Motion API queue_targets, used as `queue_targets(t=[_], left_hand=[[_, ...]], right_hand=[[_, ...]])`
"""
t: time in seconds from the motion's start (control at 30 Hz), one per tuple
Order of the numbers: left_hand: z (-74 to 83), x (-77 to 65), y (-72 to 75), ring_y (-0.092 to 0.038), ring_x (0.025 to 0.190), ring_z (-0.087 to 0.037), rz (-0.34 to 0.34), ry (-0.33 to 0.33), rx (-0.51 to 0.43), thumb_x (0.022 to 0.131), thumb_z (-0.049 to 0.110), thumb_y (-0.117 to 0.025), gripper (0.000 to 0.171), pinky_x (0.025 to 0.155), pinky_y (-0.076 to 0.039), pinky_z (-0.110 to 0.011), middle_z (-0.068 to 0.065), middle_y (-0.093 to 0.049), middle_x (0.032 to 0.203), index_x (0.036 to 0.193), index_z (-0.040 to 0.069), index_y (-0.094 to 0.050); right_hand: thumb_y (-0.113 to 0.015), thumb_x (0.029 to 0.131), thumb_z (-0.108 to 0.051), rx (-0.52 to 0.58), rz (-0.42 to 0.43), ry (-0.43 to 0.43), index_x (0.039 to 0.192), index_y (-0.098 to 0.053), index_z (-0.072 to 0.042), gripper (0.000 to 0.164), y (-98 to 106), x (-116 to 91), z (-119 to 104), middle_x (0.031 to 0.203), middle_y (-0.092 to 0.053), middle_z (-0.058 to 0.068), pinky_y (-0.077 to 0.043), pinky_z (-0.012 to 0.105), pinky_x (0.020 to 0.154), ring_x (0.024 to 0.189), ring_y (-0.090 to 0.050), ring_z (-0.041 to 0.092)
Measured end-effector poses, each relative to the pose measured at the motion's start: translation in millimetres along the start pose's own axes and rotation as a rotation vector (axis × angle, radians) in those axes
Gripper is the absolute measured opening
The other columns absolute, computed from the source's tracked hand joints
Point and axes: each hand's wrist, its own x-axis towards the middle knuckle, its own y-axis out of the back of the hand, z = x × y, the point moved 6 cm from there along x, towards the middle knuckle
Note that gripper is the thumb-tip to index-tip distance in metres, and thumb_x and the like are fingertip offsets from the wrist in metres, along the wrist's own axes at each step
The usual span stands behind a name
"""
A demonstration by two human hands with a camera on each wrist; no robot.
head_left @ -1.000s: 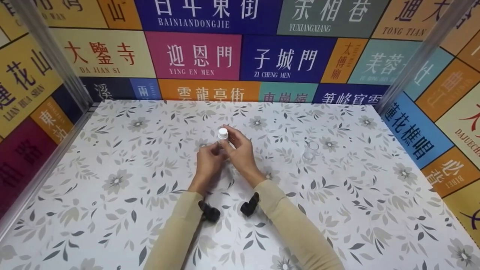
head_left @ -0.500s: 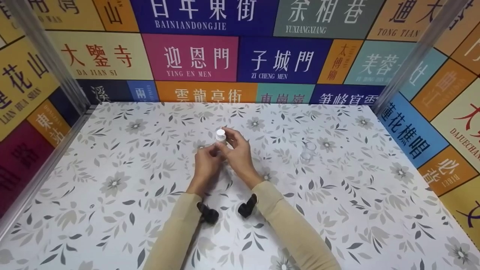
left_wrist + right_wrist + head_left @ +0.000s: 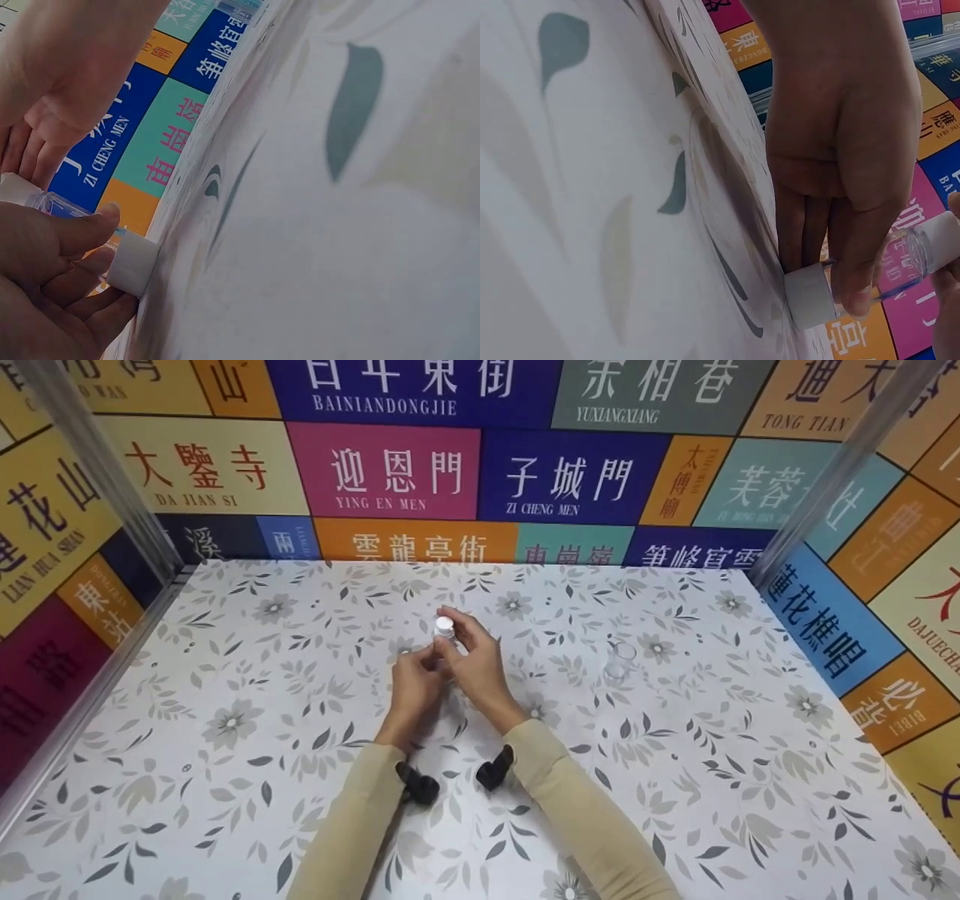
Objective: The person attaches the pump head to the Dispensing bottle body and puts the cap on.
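Note:
Both hands meet at a small clear bottle (image 3: 901, 264) in the middle of the table. Its top carries a white cap (image 3: 445, 625). A second white piece (image 3: 133, 262) caps the lower end, right down at the tabletop. My left hand (image 3: 417, 684) grips the bottle low, thumb and fingers on the clear wall beside that lower piece. Higher up, my right hand (image 3: 484, 669) pinches the upper cap, one finger reaching behind it. In the head view most of the clear body is hidden by the fingers.
A small clear cup (image 3: 621, 662) stands on the table to the right of the hands. The table (image 3: 300, 810) has a white leaf-and-flower cover. Coloured sign panels (image 3: 386, 472) rise behind it and at both sides, with clear strips at the corners.
The right thumb sits slightly higher and covers more of the part below the upper cap. Both arms and the bottle stay nearly in place; the head view shifts slightly.

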Motion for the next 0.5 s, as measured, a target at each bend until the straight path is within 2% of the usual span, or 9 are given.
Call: queue_targets(t=[0.2, 0.37, 0.5], left_hand=[[1.3, -0.2, -0.3, -0.067, 0.096, -0.021, 0.0, -0.008, -0.002, 0.087, -0.001, -0.066, 0.034, 0.087, -0.054, -0.036, -0.016, -0.074, 0.113, 0.12, 0.004, -0.072], [1.7, 0.0, -0.7, -0.066, 0.085, -0.022, 0.001, -0.01, -0.011, 0.086, -0.001, -0.066, 0.029, 0.078, -0.053, -0.031, -0.018, -0.076, 0.102, 0.114, 0.003, -0.074], [1.3, -0.7, 0.6, -0.063, 0.079, -0.021, 0.015, -0.021, 0.004, 0.084, -0.001, -0.067, 0.026, 0.071, -0.049, -0.027, -0.017, -0.077, 0.095, 0.108, 0.003, -0.077]], right_hand=[[-0.067, 0.089, 0.005, -0.033, 0.031, 0.01, 0.129, -0.061, 0.004, 0.04, -0.2, -0.9, -1.9, 0.131, -0.064, 0.021, -0.047, 0.027, 0.106, 0.125, -0.061, 0.031], [-0.071, 0.087, 0.004, -0.035, 0.059, -0.004, 0.129, -0.061, 0.003, 0.043, 1.7, -1.1, -0.7, 0.126, -0.066, 0.021, -0.049, 0.028, 0.103, 0.12, -0.064, 0.031], [-0.073, 0.085, 0.002, -0.025, 0.055, -0.012, 0.131, -0.058, 0.003, 0.049, 1.7, -2.0, 0.5, 0.128, -0.065, 0.021, -0.047, 0.028, 0.106, 0.123, -0.062, 0.03]])
